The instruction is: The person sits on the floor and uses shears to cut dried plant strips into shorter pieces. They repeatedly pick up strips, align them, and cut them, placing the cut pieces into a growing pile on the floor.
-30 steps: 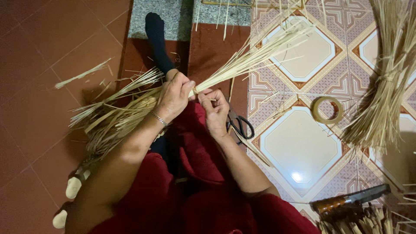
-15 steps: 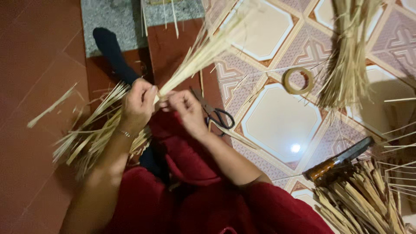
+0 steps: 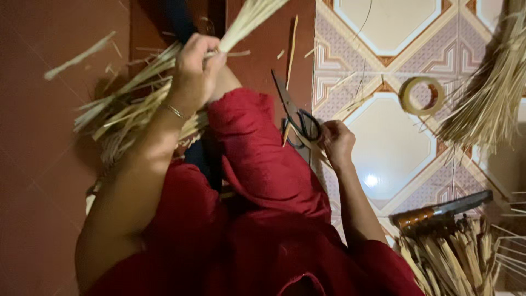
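The left hand [image 3: 196, 68] is closed tight around a straw bundle [image 3: 131, 104], gripping it at the waist, so the stalk ends fan out towards the red floor [image 3: 33, 181] on one side and the thin tips run up past the top of the view on the other. The right hand [image 3: 337, 143] is down on the patterned tiles [image 3: 383, 137], its fingers curled at the handles of the black scissors [image 3: 296, 118], which lie with blades pointing away from the person. From here I can't tell whether that hand has already gripped them or only touches them along with a loose straw.

To do this well, I'd judge the left hand should keep its squeeze firm and the bundle steady over the red-clad knee [image 3: 252, 148] while the right fetches the scissors, so the stalks don't slip out of line.

The bundle is in the left hand, well apart from the right; the scissors lie between the knee and the right hand. A roll of tape [image 3: 421, 96] sits further out on the tiles, a knife [image 3: 438, 211] with a wooden handle nearer the person, and more straw [image 3: 493, 98] is piled beyond.
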